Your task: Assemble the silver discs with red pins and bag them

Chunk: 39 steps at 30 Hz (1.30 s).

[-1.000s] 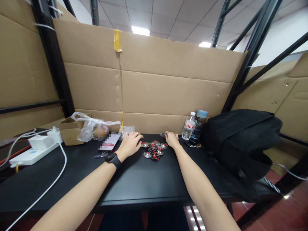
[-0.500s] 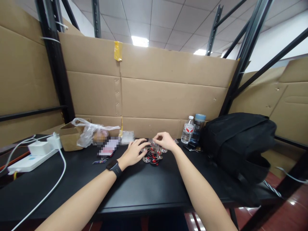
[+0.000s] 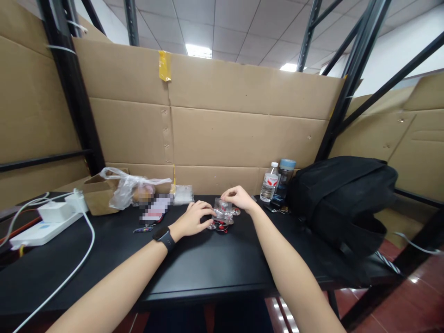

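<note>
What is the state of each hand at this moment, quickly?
Left hand: open, loosely curved, beside the metal discs; contact cannot be told.
Right hand: closed, pinching a clear plastic bag.

Bright ceiling lights [image 3: 198, 51]; edge distortion; backpack [image 3: 342, 199] perhaps slightly soft

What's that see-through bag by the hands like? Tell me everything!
The see-through bag looks like thin, shiny, crinkled plastic. It sits over the red-and-silver discs, red showing through it. The right hand seems to pinch its top edge; the left hand is at its left side, though whether it touches is unclear.
</note>
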### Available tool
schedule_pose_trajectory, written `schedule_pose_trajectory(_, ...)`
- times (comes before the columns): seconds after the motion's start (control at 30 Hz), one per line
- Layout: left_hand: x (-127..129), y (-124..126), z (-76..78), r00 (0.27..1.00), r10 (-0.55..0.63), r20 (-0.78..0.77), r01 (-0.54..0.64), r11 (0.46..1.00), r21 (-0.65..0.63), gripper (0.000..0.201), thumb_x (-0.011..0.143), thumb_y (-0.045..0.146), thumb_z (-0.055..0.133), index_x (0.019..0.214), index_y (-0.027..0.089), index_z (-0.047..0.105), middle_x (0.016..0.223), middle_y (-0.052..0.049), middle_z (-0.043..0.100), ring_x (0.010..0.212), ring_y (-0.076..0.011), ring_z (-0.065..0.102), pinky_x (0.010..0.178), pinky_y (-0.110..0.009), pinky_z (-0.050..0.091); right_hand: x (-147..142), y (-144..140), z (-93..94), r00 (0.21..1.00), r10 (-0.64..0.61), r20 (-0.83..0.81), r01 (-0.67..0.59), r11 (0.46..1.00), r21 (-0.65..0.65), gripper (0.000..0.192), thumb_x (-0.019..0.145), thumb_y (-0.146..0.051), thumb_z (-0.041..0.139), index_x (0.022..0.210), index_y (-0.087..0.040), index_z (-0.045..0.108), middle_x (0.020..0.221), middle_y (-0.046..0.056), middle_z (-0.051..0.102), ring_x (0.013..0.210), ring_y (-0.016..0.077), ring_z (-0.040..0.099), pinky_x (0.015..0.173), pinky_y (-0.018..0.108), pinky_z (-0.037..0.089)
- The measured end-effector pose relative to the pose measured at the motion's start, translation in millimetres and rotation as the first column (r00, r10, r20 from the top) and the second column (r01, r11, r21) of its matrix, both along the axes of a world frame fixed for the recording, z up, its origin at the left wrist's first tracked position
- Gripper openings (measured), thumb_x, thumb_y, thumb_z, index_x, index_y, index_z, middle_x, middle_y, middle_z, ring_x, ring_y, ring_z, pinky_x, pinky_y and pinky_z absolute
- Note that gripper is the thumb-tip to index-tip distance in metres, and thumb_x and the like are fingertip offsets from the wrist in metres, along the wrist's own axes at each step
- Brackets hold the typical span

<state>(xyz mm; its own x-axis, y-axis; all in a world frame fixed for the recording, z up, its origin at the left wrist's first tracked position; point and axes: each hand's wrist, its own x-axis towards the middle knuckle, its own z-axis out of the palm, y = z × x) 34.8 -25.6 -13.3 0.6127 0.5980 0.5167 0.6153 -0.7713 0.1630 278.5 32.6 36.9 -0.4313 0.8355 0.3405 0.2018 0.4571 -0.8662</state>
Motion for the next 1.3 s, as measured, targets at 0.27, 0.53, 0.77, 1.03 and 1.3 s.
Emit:
schedule_pose_trajectory(0.27, -1.3, 1.7, -0.6, 1.0, -0.002, 0.014, 0.002, 1.0, -0.016, 0.028, 0.096, 0.043, 0.058, 0.119, 0.03, 0.068, 0.124, -0.005, 0.064, 0.12, -0.0248, 0.053, 0.101, -0.043, 0.036, 1.6, 3.8, -6.4, 0.993, -0.102, -0.051, 0.098, 0.992, -0.084, 0.019, 0.067, -0.03, 0.073, 0.074, -0.014, 0.079, 0.083, 0.009, 0.077, 0.073, 0.0173, 0.064, 0.062, 0.026, 0.045)
schedule_pose_trajectory(0.53, -1.4, 2.8, -1.0, 1.0, 0.008, 0.025, -0.007, 1.0, -0.028, 0.028, 0.097, 0.039, 0.055, 0.12, 0.03, 0.067, 0.124, -0.005, 0.065, 0.12, -0.0246, 0.053, 0.102, -0.042, 0.037, -2.9, 0.0, -3.9, 0.984, -0.137, -0.112, 0.126, 0.987, -0.102, 0.019, 0.066, -0.033, 0.075, 0.07, -0.014, 0.076, 0.077, 0.007, 0.075, 0.068, 0.0157, 0.062, 0.061, 0.026, 0.045)
schedule_pose_trajectory(0.77, -2.4, 2.0, -1.2, 0.999, 0.022, 0.038, -0.021, 0.999, -0.025, 0.028, 0.095, 0.036, 0.057, 0.121, 0.029, 0.065, 0.124, -0.006, 0.065, 0.12, -0.0247, 0.053, 0.101, -0.041, 0.039, -3.8, -7.2, 4.2, 0.993, -0.113, -0.035, 0.113, 0.993, 0.021, 0.029, 0.071, -0.043, 0.076, 0.075, -0.014, 0.075, 0.074, 0.007, 0.074, 0.07, 0.0184, 0.065, 0.066, 0.029, 0.049)
schedule_pose_trajectory(1.03, -0.1, -0.2, 2.6, 0.995, 0.061, 0.082, -0.063, 0.998, 0.024, 0.028, 0.092, 0.026, 0.055, 0.119, 0.027, 0.062, 0.119, -0.006, 0.064, 0.115, -0.0243, 0.056, 0.099, -0.04, 0.041, -4.0, 2.3, 1.8, 0.94, -0.304, -0.153, 0.319, 0.943, 0.091, 0.035, 0.081, -0.053, 0.064, 0.083, -0.018, 0.063, 0.081, 0.005, 0.072, 0.058, 0.0164, 0.065, 0.059, 0.028, 0.049)
schedule_pose_trajectory(1.3, 4.6, -7.6, 9.2, 0.973, 0.194, 0.126, -0.219, 0.949, 0.228, 0.053, 0.09, 0.023, 0.058, 0.142, 0.025, 0.048, 0.145, -0.012, 0.052, 0.136, -0.0306, 0.045, 0.106, -0.045, 0.034, -16.7, 8.8, -8.6, 0.882, -0.358, -0.305, 0.358, 0.932, -0.059, 0.04, 0.079, -0.057, 0.069, 0.085, -0.018, 0.064, 0.077, 0.009, 0.071, 0.06, 0.021, 0.069, 0.049, 0.029, 0.048)
